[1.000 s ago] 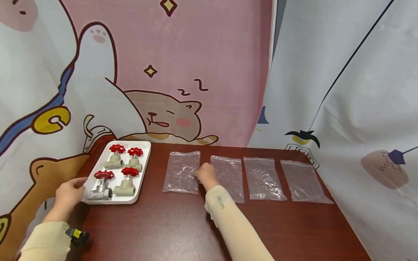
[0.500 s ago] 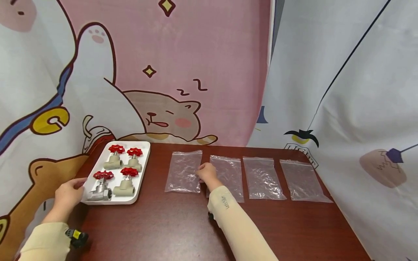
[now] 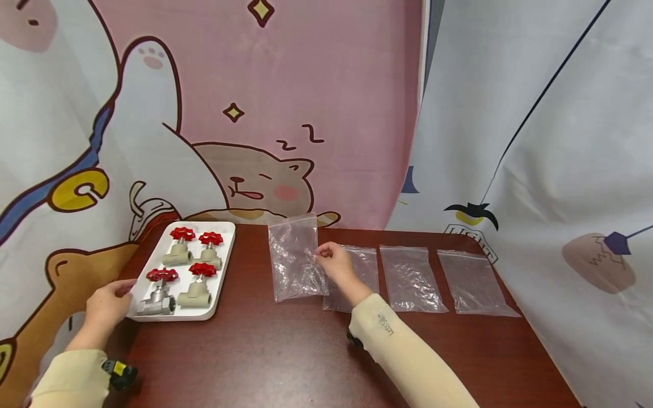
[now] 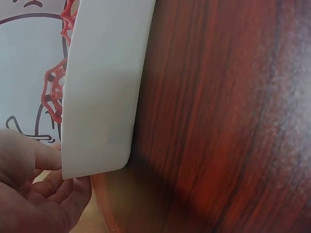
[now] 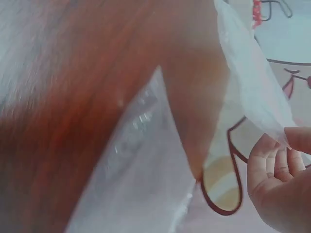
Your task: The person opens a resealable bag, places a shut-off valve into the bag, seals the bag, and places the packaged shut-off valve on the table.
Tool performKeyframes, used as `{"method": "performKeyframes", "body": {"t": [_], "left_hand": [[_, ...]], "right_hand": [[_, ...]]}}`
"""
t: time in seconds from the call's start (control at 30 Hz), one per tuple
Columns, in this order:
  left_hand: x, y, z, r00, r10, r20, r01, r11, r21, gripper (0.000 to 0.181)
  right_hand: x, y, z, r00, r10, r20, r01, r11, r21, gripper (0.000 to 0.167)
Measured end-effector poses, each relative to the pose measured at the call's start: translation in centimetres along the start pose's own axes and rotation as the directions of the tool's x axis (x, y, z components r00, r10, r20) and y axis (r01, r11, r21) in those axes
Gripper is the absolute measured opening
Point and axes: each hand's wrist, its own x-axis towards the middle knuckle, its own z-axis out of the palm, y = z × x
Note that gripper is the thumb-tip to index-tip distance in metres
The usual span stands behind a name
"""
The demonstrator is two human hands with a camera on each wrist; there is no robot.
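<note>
My left hand [image 3: 104, 311] grips the left edge of a white tray [image 3: 227, 258]; in the left wrist view its thumb and fingers pinch a corner of the tray wall [image 4: 99, 107]. In the tray stand several valves with red handwheels, one of them a metal valve [image 3: 158, 300], the others beige, such as the front right valve [image 3: 195, 293]. My right hand [image 3: 338, 265] pinches the right side of a clear zip bag [image 3: 293, 258], which is raised and tilted above the table. In the right wrist view, thumb and fingertips hold the edge of this bag [image 5: 252, 73].
Three more clear zip bags lie flat in a row to the right: one partly under my right hand [image 3: 364, 272], a middle bag [image 3: 412, 280] and a far right bag [image 3: 474, 283]. The dark red-brown table [image 3: 265, 357] meets a printed curtain [image 3: 357, 113] at the back.
My right hand has lifted the leftmost zip bag off the table and moved it slightly right and up. My left hand and the tray have stayed put.
</note>
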Motion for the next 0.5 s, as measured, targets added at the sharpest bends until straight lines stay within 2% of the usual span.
{"method": "performKeyframes", "body": {"t": [0.2, 0.5], "left_hand": [[0.0, -0.1, 0.1, 0.999, -0.041, 0.019, 0.042, 0.999, -0.03, 0.042], [0.1, -0.3, 0.3, 0.999, -0.036, 0.014, 0.036, 0.999, -0.032, 0.042]], "right_hand": [[-1.0, -0.6, -2.6, 0.997, -0.078, -0.022, 0.079, 0.994, 0.069, 0.007], [-2.9, 0.2, -6.0, 0.991, -0.135, -0.011, 0.135, 0.983, 0.122, 0.007]]}}
